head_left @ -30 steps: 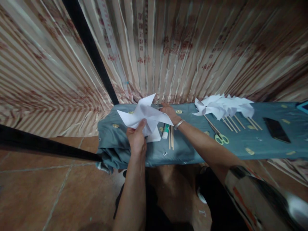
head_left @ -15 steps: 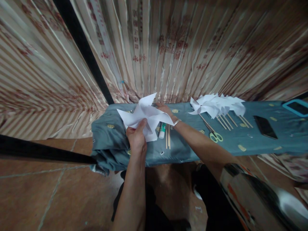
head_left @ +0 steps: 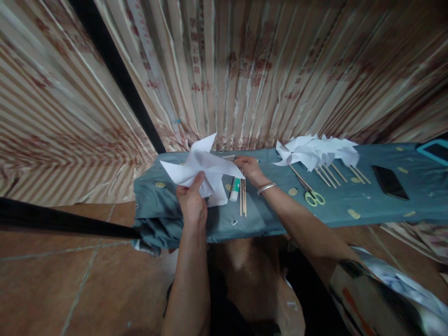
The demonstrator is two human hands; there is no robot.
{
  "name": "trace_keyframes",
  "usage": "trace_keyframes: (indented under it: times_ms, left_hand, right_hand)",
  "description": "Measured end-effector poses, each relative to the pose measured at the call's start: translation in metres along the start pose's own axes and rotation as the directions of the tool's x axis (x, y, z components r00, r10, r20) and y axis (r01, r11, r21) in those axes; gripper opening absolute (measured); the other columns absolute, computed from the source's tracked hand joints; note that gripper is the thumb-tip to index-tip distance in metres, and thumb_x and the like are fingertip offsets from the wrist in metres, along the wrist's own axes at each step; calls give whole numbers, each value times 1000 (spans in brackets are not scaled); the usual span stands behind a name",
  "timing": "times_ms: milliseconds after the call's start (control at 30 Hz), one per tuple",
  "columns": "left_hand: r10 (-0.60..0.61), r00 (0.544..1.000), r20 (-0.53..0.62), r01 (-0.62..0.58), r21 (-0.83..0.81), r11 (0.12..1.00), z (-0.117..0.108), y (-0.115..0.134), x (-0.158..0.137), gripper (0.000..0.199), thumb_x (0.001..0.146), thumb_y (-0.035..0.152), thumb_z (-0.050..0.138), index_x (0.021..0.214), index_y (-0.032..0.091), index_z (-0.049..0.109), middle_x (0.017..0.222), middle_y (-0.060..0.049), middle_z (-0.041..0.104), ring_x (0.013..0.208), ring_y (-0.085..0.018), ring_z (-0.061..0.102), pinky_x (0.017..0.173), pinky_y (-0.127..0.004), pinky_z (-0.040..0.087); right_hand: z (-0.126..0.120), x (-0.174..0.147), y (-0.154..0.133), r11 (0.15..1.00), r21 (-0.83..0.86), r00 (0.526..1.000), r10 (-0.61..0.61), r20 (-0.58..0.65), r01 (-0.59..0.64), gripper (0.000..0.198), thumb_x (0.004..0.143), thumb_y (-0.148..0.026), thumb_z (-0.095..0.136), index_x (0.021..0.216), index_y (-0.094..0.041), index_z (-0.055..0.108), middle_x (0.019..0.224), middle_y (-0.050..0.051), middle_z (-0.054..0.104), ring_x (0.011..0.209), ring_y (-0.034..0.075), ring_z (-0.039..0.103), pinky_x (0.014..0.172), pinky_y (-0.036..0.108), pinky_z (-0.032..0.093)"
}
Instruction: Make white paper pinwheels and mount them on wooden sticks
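My left hand (head_left: pixel 192 199) grips a white paper pinwheel (head_left: pixel 203 163), its thumb pressed on the folded centre. My right hand (head_left: pixel 250 169) is just to the right of the pinwheel, its fingers pinched together. What they hold, if anything, is too small to make out. A thin pale strip-like thing (head_left: pixel 228 158) lies by those fingertips. Below the right hand a green and white glue stick (head_left: pixel 235 189) lies beside several thin wooden sticks (head_left: pixel 243 200). White paper (head_left: pixel 219 195) shows under the pinwheel's lower edge.
Finished white pinwheels on sticks (head_left: pixel 315 150) overlap at the right. Green-handled scissors (head_left: pixel 314 198), a black phone (head_left: pixel 389 182) and a blue-framed device (head_left: pixel 434 152) lie there too. A grey-green patterned cloth (head_left: pixel 266 219) covers the narrow surface. Black posts (head_left: pixel 122 79) and striped curtains stand behind.
My right hand has come back toward me from the far edge, its fingers now pinched and in sight. The left hand has shifted slightly left with the pinwheel.
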State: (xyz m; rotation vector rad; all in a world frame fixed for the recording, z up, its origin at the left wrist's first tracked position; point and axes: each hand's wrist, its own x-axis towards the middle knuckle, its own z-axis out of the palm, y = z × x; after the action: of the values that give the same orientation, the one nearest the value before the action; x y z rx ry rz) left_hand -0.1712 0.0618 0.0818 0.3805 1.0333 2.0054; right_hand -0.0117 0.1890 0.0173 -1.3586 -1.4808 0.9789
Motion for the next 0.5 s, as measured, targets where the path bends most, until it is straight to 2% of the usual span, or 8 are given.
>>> trace_keyframes:
  times_ms: [133,267,367,500]
  left_hand:
    - [10,1000,-5,-10,22,1000,4,-2,-2,33,46,26,84,75,16,71,80,-4,75,90,-23,71,85,-33,55]
    - [7,999,48,-8,30,1000,11,-9,-8,34,48,27,84,77,16,71,81,-4,75,90,-22,71,87,-33,54]
    - [0,998,67,-2,32,999,17,-15,-14,33,48,25,84,76,16,71,78,-3,74,85,-20,70,85,-31,54]
    - [-50,994,101,43,71,997,26,-28,-23,34,47,26,84,76,15,71,77,-3,74,82,-20,70,80,-30,54]
  right_hand:
    - [-15,-17,5,990,120,997,70,-6,-69,19,70,-38,65,69,-18,68,79,6,74,81,21,69,80,36,54]
    - [-39,-40,9,982,163,995,100,-14,-96,19,71,-40,67,72,-21,70,90,8,76,89,23,69,82,37,55]
    - [-58,-61,18,985,140,994,104,-37,-98,19,72,-41,67,71,-22,69,97,8,75,99,24,67,90,40,52]
    - [-82,-91,33,996,49,993,82,-89,-78,13,69,-34,70,68,-22,68,107,8,71,126,27,53,110,46,34]
